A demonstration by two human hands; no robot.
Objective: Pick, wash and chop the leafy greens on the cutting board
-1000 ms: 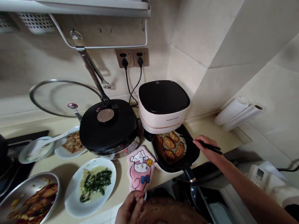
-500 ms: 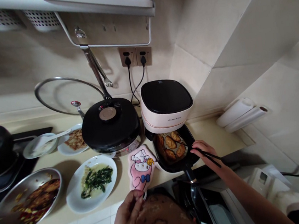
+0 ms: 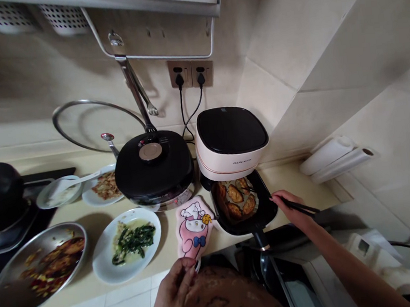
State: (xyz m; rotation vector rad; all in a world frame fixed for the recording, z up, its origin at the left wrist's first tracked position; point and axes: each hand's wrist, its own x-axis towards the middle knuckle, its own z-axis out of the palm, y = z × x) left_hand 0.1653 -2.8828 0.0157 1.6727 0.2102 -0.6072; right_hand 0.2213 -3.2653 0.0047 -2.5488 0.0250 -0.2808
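My right hand [image 3: 290,207] is closed round black chopsticks [image 3: 300,206], which slant left over the air fryer basket [image 3: 267,208]. Their tips reach the upper right of several browned pieces of food [image 3: 235,193] lying on paper in the basket. The basket is pulled out toward me from the pale pink air fryer [image 3: 231,143], its handle [image 3: 260,239] pointing my way. My left hand [image 3: 177,286] pinches the lower end of a pink cartoon cloth pad [image 3: 195,227], by a white loop. The pad lies on the counter just left of the basket.
Left of the pad stand a plate of greens [image 3: 130,247], a metal pan of food [image 3: 41,268] and a black-lidded electric cooker [image 3: 153,164]. Paper rolls [image 3: 337,156] lie at the right by the wall. Tongs [image 3: 136,90] hang from the rail.
My right hand has shifted a little right with the chopsticks, whose tips now sit at the upper right pieces. The left hand still pinches the pad. The view has shifted slightly.
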